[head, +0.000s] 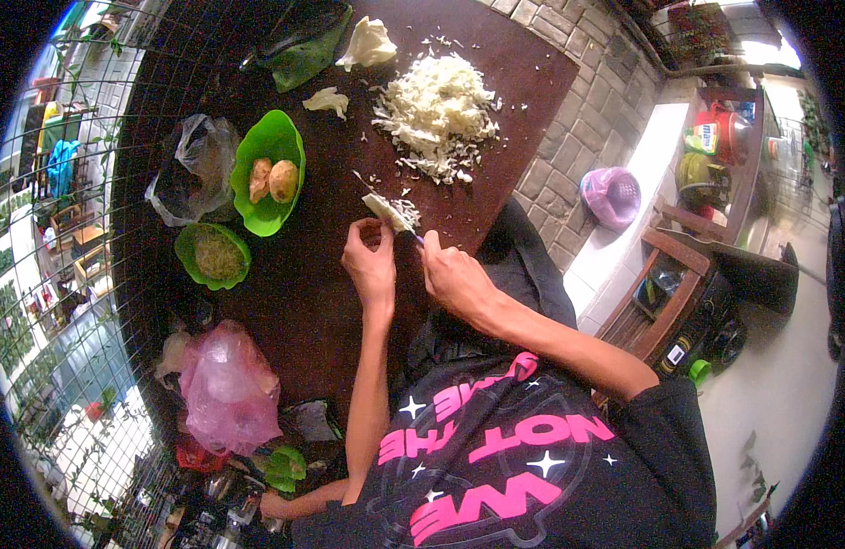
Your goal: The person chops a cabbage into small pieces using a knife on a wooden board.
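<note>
My right hand [457, 274] grips a knife by its purple handle [420, 239]. The thin blade slants up and left across the table, partly hidden behind a pale cabbage piece [388, 211]. With curled thumb and fingers, my left hand [371, 257] steadies that piece at its lower edge. Fine shreds cling beside the blade. Beyond both hands lies a large heap of shredded white cabbage [436, 113] on the dark brown table [313, 274]. Two loose cabbage leaf pieces, a bigger one [369, 44] and a smaller one [328, 101], rest left of the heap.
To the left, a green bowl [243, 158] holds two pale brown tubers; a smaller green bowl [182, 254] contains shreds. Near them are a clear plastic bag [206, 158] and a pink plastic bag [230, 391]. Another person's hand [278, 506] shows lower left. Wooden chair [676, 254] at right.
</note>
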Available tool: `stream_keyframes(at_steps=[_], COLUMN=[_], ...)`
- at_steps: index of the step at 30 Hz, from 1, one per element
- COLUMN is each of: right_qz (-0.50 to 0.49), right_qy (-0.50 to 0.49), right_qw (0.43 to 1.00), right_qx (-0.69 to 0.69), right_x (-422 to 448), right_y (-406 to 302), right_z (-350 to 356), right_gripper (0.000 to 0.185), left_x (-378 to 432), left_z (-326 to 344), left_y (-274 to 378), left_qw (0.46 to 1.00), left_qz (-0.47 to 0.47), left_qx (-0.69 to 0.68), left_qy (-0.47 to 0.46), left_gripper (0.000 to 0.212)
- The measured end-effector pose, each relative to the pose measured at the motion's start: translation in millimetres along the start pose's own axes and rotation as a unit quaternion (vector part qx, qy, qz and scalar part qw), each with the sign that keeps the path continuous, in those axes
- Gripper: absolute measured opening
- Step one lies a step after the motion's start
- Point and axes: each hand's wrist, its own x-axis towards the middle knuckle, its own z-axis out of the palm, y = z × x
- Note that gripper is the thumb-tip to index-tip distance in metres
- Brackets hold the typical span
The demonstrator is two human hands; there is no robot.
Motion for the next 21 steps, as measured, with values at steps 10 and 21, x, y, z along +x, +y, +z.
stream_keyframes(at_steps=[10,21], right_qz=[-0.027,-0.007], right_qy=[0.009,-0.012], right_qw=[0.999,1.0], right_qx=[-0.037,0.019], right_x=[10.7,13.6], right_y=[13.5,10.9], right_z=[13.4,4.2], right_gripper=[0.013,0.015], left_x=[-1.9,-1.3], left_z=[-1.1,-0.4], left_y=[9.5,5.8], left_qw=[1.0,1.0], left_qz=[-0.02,-0.008], left_qx=[0.019,0.003], left_qy=[-0.006,-0.009], left_gripper=[0.022,0.023])
